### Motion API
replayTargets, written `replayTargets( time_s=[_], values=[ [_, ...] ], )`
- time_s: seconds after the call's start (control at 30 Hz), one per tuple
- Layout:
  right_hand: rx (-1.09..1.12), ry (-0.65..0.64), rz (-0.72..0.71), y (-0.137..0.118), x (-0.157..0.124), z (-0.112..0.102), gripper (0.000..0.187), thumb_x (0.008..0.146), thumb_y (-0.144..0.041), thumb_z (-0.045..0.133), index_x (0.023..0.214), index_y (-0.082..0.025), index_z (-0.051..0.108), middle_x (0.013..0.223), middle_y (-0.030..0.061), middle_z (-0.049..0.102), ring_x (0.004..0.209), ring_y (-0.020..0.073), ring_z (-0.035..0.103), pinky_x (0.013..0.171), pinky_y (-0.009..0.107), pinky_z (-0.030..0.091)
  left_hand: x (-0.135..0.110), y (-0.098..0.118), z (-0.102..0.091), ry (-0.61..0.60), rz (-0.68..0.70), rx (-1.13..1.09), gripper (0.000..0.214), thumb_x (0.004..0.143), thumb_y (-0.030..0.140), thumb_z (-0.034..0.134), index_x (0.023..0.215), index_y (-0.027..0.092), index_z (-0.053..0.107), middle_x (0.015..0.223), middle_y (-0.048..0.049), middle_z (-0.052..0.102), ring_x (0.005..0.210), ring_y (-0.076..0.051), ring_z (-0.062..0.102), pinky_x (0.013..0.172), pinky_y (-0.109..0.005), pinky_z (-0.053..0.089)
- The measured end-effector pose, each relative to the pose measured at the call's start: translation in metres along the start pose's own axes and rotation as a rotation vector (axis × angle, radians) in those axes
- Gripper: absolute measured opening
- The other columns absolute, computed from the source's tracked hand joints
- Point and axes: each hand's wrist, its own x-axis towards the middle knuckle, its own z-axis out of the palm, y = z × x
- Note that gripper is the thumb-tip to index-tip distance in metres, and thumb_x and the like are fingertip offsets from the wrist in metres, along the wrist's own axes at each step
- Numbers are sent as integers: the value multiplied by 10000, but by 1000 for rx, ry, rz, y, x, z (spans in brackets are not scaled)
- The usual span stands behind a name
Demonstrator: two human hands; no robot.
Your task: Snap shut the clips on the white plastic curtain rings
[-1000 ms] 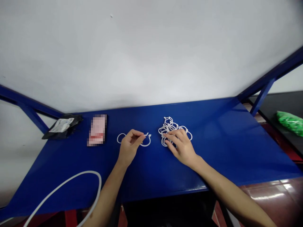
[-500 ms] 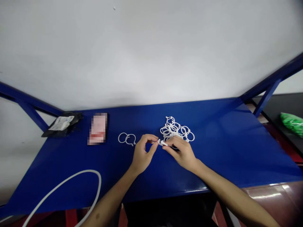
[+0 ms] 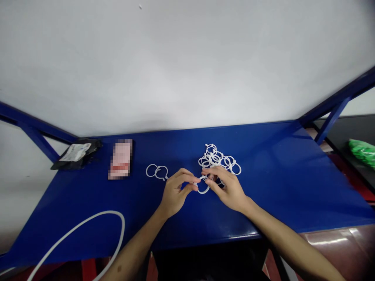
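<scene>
Between my two hands is a small white plastic ring (image 3: 203, 192), its loop hanging toward me. My left hand (image 3: 177, 191) pinches its left side between thumb and fingertips. On the other side, my right hand (image 3: 228, 188) has thumb and fingers closed at the ring's upper right. A pile of similar white rings (image 3: 218, 158) lies just beyond my right hand, which covers its near part. Left of my left hand, two overlapping white rings (image 3: 152, 170) rest flat on the blue table (image 3: 164, 148).
A pixelated pink-and-white rectangular item (image 3: 120, 158) lies left on the table, beside a black plastic bag (image 3: 76, 154) with a white label. A thick white cable (image 3: 88, 218) loops over the near left edge. Blue frame bars rise at both sides; a white wall stands behind.
The ring between my hands has turned so its round loop now shows, hanging slightly lower. My hands have shifted a little; the pile and the two separate rings stay put.
</scene>
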Motion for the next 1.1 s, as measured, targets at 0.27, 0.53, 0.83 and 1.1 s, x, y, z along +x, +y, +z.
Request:
replayTargets(
  time_s=[0.27,0.53,0.83,1.1],
  values=[
    [215,-25,112,-2,-2,2,161,953,-281,647,1087,-221,714,835,19,749,655,118,677,608,248,561,0,-5,1,-10,-114,-203,180,846,265,771,1022,255,735,828,7,659,744,-108,638,714,-219,521],
    [168,-80,42,-3,-4,6,100,976,-256,619,991,-208,705,791,20,723,660,123,662,606,240,528,-3,-6,5,21,-113,-110,204,770,348,831,897,226,727,753,16,659,703,-119,624,685,-229,491],
    [49,-73,-5,-2,-6,8,159,1004,-268,571,1127,-212,655,924,49,745,790,149,706,695,267,570,0,-4,4,15,1,-40,114,863,333,746,893,223,747,792,-7,682,698,-117,629,657,-231,486],
    [42,-106,-117,-4,-5,3,111,1006,-196,553,1013,-214,662,892,40,738,730,142,663,663,276,533,-3,-1,9,69,-115,4,145,827,328,784,840,203,711,715,12,685,654,-126,631,664,-243,508]
  ],
)
